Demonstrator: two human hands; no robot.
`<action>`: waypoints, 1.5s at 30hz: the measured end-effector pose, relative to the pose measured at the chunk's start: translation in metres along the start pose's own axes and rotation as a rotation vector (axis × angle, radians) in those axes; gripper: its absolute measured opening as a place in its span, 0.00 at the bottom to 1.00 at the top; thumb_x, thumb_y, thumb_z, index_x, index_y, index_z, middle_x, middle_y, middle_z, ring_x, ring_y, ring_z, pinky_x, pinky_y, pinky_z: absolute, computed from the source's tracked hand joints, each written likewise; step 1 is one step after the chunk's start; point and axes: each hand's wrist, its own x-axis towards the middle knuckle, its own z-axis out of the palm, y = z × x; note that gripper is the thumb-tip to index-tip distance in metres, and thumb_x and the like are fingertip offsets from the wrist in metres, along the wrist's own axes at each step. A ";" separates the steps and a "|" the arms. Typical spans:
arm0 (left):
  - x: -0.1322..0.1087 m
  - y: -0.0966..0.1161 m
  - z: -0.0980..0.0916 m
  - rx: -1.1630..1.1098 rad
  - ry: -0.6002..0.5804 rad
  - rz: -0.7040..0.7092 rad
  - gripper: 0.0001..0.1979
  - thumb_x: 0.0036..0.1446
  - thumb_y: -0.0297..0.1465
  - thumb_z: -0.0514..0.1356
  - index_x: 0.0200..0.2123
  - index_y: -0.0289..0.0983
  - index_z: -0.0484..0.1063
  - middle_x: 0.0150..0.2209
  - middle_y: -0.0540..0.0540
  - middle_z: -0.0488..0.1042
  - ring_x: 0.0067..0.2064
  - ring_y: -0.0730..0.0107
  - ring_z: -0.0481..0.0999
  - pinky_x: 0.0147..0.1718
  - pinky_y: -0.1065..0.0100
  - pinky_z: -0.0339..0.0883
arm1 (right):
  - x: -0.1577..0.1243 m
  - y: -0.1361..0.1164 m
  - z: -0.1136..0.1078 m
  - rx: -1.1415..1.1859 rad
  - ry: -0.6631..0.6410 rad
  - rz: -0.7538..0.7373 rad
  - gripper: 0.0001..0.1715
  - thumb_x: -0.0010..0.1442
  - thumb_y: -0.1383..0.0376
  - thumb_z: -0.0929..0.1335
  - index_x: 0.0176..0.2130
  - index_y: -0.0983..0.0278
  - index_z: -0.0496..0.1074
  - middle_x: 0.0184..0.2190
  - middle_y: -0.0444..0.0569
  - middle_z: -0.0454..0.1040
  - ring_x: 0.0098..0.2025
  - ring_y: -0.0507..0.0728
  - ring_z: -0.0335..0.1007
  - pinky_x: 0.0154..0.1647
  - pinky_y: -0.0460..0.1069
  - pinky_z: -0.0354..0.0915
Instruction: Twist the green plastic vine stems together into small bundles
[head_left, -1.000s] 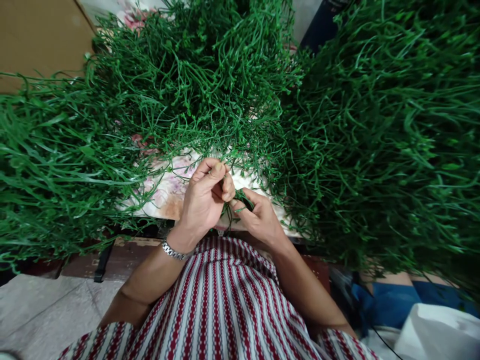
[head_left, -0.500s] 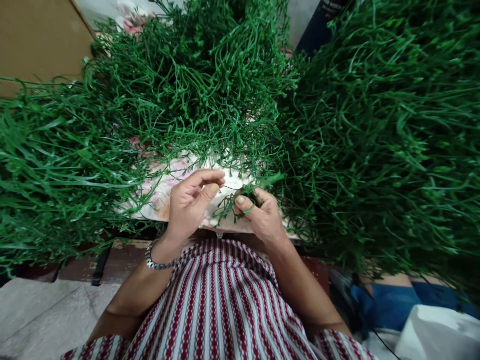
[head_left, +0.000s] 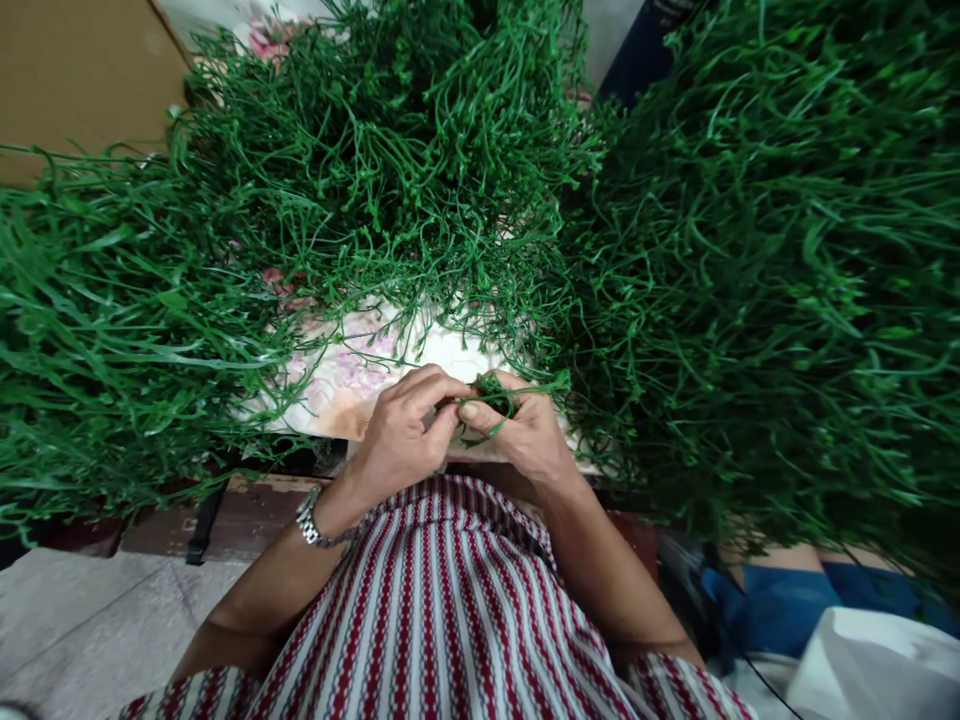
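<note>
Over the front of the table, my right hand [head_left: 531, 432] is closed around a small tangled bunch of thin green plant stems [head_left: 495, 393], thumb on the near side. My left hand [head_left: 409, 428], with a metal watch on its wrist, meets it from the left. Its thumb and fingers pinch at the left end of the bunch, apparently on a thin stem; the exact grip is partly hidden. Both hands' fingertips almost touch. Loose green stems [head_left: 420, 190] lie in a big heap just beyond the hands.
A second heap of stems [head_left: 780, 300] rises on the right, and longer stems [head_left: 112, 310] spread on the left. A floral-patterned cover [head_left: 352, 365] shows on the table. A cardboard box [head_left: 82, 80] stands back left. White material [head_left: 877, 665] sits at lower right.
My left hand has moved right and its fingers have closed at the bunch in my right hand. The right hand stays almost in place, its stems gathered tighter.
</note>
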 end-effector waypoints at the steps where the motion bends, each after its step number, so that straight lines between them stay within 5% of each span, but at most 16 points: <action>1: 0.001 0.000 -0.001 -0.018 0.001 -0.004 0.07 0.50 0.21 0.55 0.29 0.35 0.72 0.28 0.48 0.72 0.32 0.73 0.71 0.33 0.71 0.64 | 0.000 -0.002 -0.001 -0.035 -0.033 -0.021 0.19 0.51 0.55 0.70 0.24 0.66 0.63 0.22 0.40 0.57 0.25 0.47 0.53 0.25 0.43 0.52; 7: 0.002 -0.004 0.000 -0.424 0.019 -0.404 0.04 0.47 0.25 0.60 0.22 0.34 0.71 0.20 0.52 0.69 0.23 0.77 0.65 0.23 0.75 0.59 | 0.002 -0.011 -0.009 -0.179 -0.228 -0.117 0.19 0.57 0.55 0.66 0.24 0.66 0.62 0.22 0.40 0.55 0.25 0.46 0.52 0.26 0.43 0.51; 12: 0.003 -0.006 0.001 -0.523 -0.015 -0.528 0.03 0.46 0.24 0.59 0.22 0.34 0.70 0.20 0.53 0.67 0.22 0.79 0.63 0.21 0.77 0.57 | 0.003 -0.008 -0.011 -0.239 -0.262 -0.115 0.20 0.59 0.54 0.63 0.24 0.66 0.60 0.24 0.40 0.53 0.25 0.47 0.51 0.25 0.44 0.50; 19: 0.000 -0.001 -0.003 -0.181 -0.132 -0.342 0.05 0.51 0.27 0.56 0.33 0.36 0.69 0.27 0.51 0.70 0.30 0.75 0.67 0.30 0.74 0.60 | 0.003 -0.003 -0.009 -0.374 -0.213 -0.097 0.12 0.60 0.61 0.62 0.28 0.65 0.59 0.25 0.41 0.55 0.28 0.48 0.53 0.28 0.44 0.52; 22: -0.001 0.000 -0.002 -0.098 -0.112 -0.331 0.03 0.51 0.29 0.57 0.30 0.36 0.69 0.24 0.52 0.68 0.27 0.76 0.65 0.28 0.73 0.58 | 0.002 -0.001 -0.007 -0.508 -0.203 -0.071 0.08 0.60 0.63 0.62 0.30 0.64 0.60 0.25 0.41 0.58 0.28 0.48 0.54 0.29 0.44 0.52; 31: -0.002 -0.011 0.002 -0.532 0.050 -0.393 0.07 0.51 0.30 0.59 0.23 0.35 0.66 0.22 0.53 0.61 0.26 0.77 0.60 0.25 0.74 0.55 | 0.007 -0.011 -0.008 -0.393 -0.273 -0.137 0.16 0.59 0.59 0.62 0.25 0.65 0.59 0.21 0.40 0.56 0.24 0.47 0.50 0.24 0.43 0.50; 41: -0.002 -0.011 0.000 -0.294 -0.083 -0.375 0.07 0.55 0.31 0.54 0.27 0.35 0.65 0.22 0.53 0.60 0.25 0.78 0.58 0.24 0.75 0.54 | 0.007 -0.003 -0.001 -0.372 -0.160 -0.078 0.25 0.57 0.51 0.64 0.20 0.65 0.56 0.19 0.40 0.51 0.23 0.46 0.47 0.22 0.44 0.46; 45: 0.000 -0.012 -0.005 -0.494 -0.158 -0.446 0.09 0.52 0.30 0.56 0.22 0.34 0.62 0.20 0.54 0.56 0.23 0.80 0.54 0.21 0.76 0.50 | 0.007 -0.003 -0.004 -0.324 -0.297 -0.035 0.23 0.56 0.53 0.65 0.21 0.66 0.58 0.20 0.40 0.53 0.22 0.46 0.48 0.22 0.43 0.47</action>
